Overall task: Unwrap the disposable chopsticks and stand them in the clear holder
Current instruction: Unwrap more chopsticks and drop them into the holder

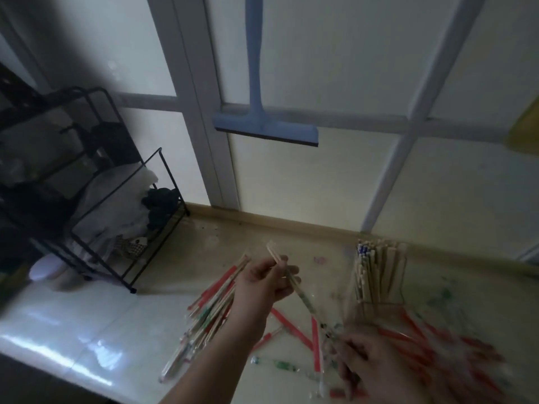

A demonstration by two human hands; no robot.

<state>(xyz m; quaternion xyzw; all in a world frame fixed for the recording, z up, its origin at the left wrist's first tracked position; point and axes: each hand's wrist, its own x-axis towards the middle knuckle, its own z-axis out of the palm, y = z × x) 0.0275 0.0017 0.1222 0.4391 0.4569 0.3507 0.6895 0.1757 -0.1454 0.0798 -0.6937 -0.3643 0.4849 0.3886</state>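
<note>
A: What is the left hand [267,279] doing?

B: Its grip is clamped on a pair of chopsticks [287,274], bare wooden tips up, the lower end inside a clear wrapper [318,316].

A: And the right hand [376,365]?

B: Blurred, low on the right. Its fingers pinch the wrapper's far end.

A: Where is the holder [379,279]?

B: Upright on the tabletop [466,290] to the right, packed with bare chopsticks. A wrapped pile [213,310] lies under the left forearm, and red wrappers [431,345] lie scattered by the right hand.
</note>
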